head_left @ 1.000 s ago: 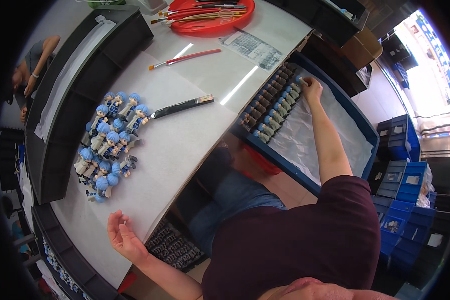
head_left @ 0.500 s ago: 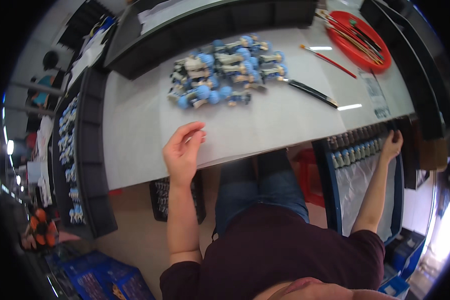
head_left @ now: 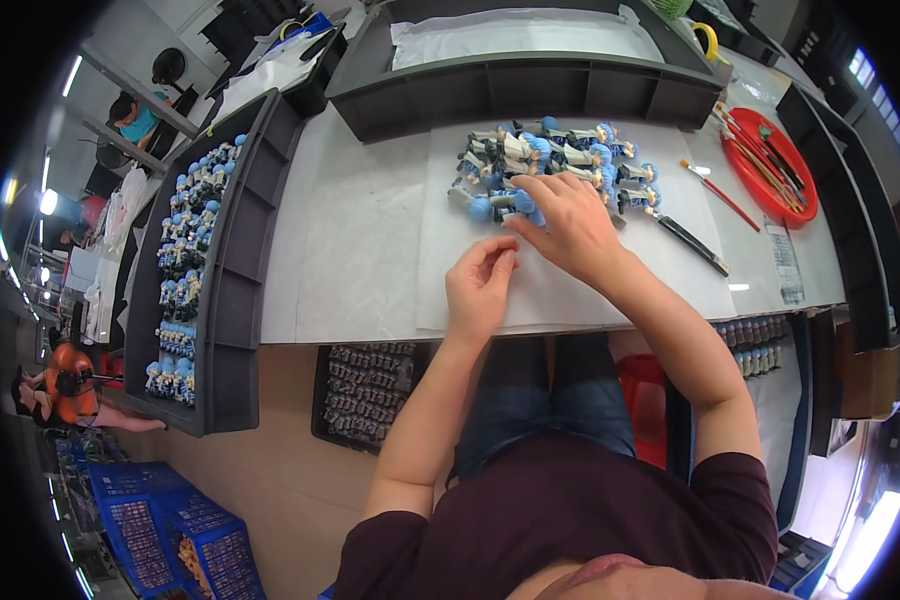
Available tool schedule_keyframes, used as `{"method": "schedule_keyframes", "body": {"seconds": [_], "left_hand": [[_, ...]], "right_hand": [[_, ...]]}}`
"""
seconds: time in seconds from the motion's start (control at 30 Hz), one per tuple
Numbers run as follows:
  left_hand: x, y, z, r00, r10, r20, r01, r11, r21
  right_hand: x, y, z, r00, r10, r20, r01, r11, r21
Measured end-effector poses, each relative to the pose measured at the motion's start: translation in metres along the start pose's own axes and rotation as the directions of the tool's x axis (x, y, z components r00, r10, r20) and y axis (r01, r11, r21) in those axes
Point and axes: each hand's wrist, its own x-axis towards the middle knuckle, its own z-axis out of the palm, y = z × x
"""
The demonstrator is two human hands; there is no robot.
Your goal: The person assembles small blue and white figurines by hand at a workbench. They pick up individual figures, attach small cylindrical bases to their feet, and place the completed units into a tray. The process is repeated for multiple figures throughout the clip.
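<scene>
Small painted figurines (head_left: 490, 150) with blue hair and pale and dark clothing lie in a cluster on the white sheet. My right hand (head_left: 573, 225) reaches over their near side, thumb and forefinger apart around a blue-haired figurine (head_left: 522, 202); whether it touches that one I cannot tell. The palm hides several figurines. Just left of it, my left hand (head_left: 480, 285) hovers near the front of the sheet, fingers curled with the thumb against them. Anything inside that pinch is hidden. A black-handled tool (head_left: 692, 245) lies right of the cluster.
A grey bin (head_left: 238, 290) of figurines stands at left; a paper-lined grey tray (head_left: 530, 95) lies behind. At right are a red dish (head_left: 810, 205) of brushes and a loose red brush (head_left: 725, 200). Below the table edge sit a dark tray (head_left: 320, 410) and a lined tray (head_left: 775, 420) with rowed figures.
My right hand has come up from the lined tray at lower right to the cluster on the table. The head view has shifted; my left hand stays near the sheet's front, its fingers curled.
</scene>
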Motion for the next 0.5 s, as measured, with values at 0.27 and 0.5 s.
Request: {"method": "schedule_keyframes", "body": {"seconds": [0.27, 0.5], "left_hand": [[-0.001, 0.004, -0.007, 1.0, -0.005, -0.012, 0.004, 0.991, -0.135], [-0.001, 0.006, -0.012, 0.97, -0.047, 0.237, 0.098, 0.973, -0.209]], "right_hand": [[-0.004, -0.009, -0.031, 0.984, 0.175, 0.013, -0.159, 0.857, 0.49], [-0.047, -0.019, -0.005, 0.968, 0.234, 0.087, -0.216, 0.613, 0.76]]}}
